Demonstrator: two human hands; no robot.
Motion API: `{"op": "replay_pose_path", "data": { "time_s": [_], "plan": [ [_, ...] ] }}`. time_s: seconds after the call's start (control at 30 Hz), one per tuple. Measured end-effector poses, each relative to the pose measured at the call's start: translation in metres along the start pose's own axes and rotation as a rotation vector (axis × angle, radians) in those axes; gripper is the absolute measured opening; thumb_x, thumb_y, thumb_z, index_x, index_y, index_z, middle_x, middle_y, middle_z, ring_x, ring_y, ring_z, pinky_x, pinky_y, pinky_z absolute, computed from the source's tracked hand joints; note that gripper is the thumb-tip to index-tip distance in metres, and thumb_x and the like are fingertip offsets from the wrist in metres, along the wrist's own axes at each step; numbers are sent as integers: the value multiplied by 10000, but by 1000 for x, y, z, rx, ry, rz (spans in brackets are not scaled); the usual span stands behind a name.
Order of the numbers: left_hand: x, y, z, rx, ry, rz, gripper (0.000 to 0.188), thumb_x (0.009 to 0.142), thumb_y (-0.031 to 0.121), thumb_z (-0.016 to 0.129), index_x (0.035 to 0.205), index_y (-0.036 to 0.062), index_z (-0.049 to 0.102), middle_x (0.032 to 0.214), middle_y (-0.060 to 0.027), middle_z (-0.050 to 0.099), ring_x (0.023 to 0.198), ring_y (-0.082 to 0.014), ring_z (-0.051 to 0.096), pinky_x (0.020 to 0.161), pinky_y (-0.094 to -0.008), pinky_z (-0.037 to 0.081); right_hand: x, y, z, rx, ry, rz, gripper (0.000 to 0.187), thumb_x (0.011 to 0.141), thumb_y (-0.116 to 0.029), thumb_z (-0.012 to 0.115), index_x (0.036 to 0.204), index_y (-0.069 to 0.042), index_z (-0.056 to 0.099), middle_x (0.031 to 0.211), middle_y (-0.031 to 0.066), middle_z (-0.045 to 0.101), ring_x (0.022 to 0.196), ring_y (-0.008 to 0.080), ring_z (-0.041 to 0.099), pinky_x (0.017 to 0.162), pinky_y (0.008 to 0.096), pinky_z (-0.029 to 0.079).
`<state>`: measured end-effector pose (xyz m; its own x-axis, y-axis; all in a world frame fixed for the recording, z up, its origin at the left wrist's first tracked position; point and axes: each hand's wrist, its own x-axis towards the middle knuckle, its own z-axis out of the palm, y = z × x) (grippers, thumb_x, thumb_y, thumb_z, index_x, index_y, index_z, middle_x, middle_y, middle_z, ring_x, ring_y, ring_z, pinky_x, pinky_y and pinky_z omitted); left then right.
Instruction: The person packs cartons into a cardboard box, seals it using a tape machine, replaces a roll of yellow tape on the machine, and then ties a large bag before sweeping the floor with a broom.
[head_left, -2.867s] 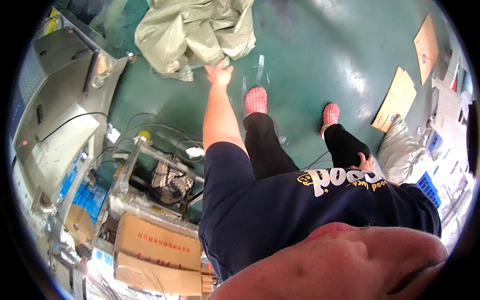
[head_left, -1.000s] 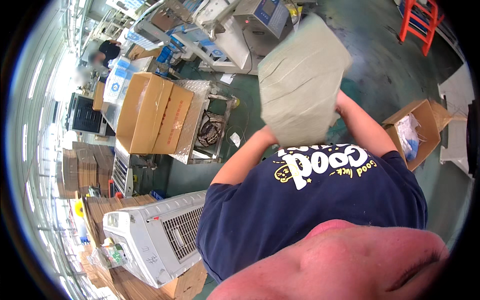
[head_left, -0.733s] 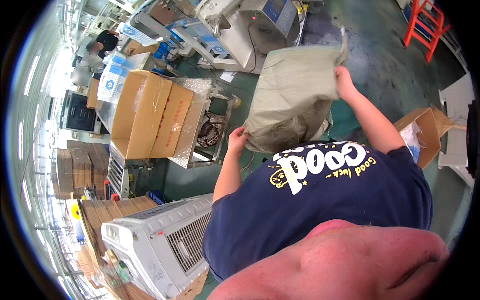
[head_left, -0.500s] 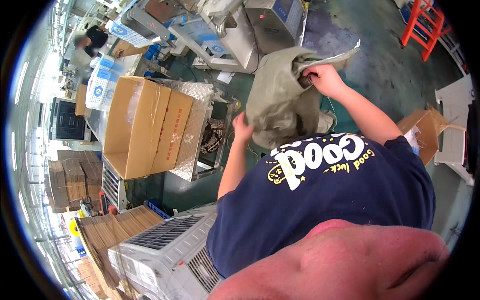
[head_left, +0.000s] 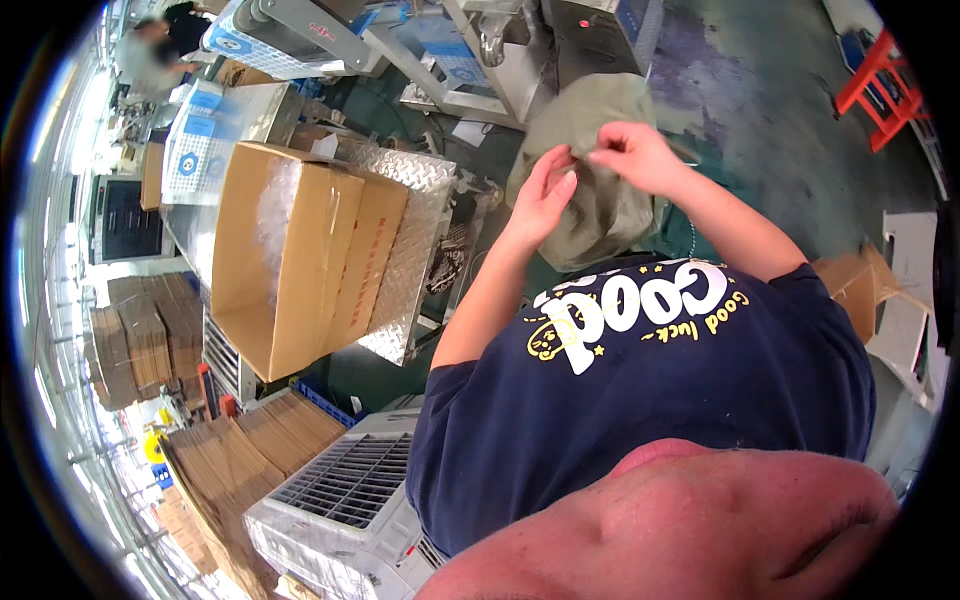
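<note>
An olive-green cloth sack (head_left: pixel 595 225) hangs or stands in front of my chest, rounded and slightly blurred. Both hands meet over its upper part. My left hand (head_left: pixel 543 195) is half curled at the sack's left side, thumb and fingers apart. My right hand (head_left: pixel 637 158) has its fingertips pinched together close to the left fingertips. What the pinch holds, if anything, is too small to make out. The sack's mouth cannot be seen clearly.
To the left, an open cardboard box (head_left: pixel 330 270) with clear plastic inside sits on a metal plate cart (head_left: pixel 410 185). Flattened cartons (head_left: pixel 230 440) and a grey vented unit (head_left: pixel 345 500) stand lower left. Machines fill the far side. An orange-red ladder (head_left: pixel 880 95) stands far right.
My right hand has let go of the sack's raised edge and moved left. My left hand has risen from the sack's lower side to join it. The sack now looks rounder.
</note>
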<state>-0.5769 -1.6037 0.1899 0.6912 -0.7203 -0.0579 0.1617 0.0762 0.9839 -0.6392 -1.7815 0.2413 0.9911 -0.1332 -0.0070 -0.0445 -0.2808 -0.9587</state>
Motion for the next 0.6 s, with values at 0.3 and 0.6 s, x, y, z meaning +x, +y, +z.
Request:
{"op": "replay_pose_path", "data": {
  "time_s": [0.3,0.6],
  "plan": [
    [43,30,-35,183,82,-149,389,829,144,555,1156,-40,451,1044,-80,557,939,-141,527,819,-265,425,78,11,14,-105,-510,-501,197,755,-190,591,856,-28,544,884,129,543,856,293,522,753,366,412],
    [69,1,-41,326,287,-257,307,759,-19,498,1064,-34,534,926,-51,596,821,-87,541,730,-219,429,133,79,-4,-117,-527,-88,279,812,-319,549,928,-72,609,876,114,600,777,267,549,667,369,406]
  ]
}}
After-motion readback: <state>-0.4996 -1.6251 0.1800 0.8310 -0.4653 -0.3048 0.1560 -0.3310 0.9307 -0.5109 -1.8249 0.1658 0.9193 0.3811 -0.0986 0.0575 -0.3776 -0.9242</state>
